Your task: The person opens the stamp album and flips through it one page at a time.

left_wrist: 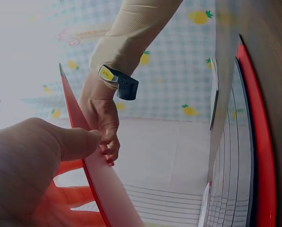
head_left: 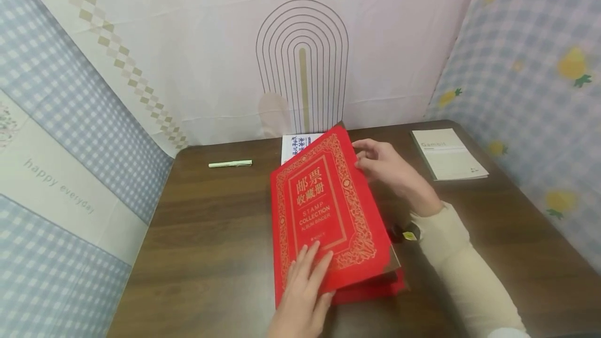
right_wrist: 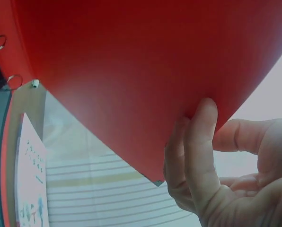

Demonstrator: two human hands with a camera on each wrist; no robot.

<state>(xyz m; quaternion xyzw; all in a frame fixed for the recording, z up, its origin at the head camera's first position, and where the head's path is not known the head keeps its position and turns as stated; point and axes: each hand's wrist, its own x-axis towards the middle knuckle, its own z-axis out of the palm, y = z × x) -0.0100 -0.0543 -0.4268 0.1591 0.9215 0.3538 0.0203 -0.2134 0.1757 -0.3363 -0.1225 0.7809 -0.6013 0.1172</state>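
Note:
A red stamp album (head_left: 312, 207) with gold lettering and a gold border lies on the brown table, its front cover lifted at an angle. My left hand (head_left: 300, 296) pinches the cover's lower edge, fingers over the gold-printed face. The left wrist view shows that thumb (left_wrist: 82, 143) on the cover's inner side. At the upper right edge, my right hand (head_left: 387, 166) grips the cover, its fingertips (right_wrist: 207, 111) against the plain red inside. Metal rings (right_wrist: 14, 75) show at the spine, and the stack of pages (left_wrist: 231, 156) lies below the raised cover.
A pale green pen (head_left: 230, 163) lies at the back left of the table. A white sheet with blue writing (head_left: 291, 146) sticks out behind the album. To the right lies a cream notebook (head_left: 451, 155). Patterned cloth (head_left: 211, 67) hangs along the back and both sides.

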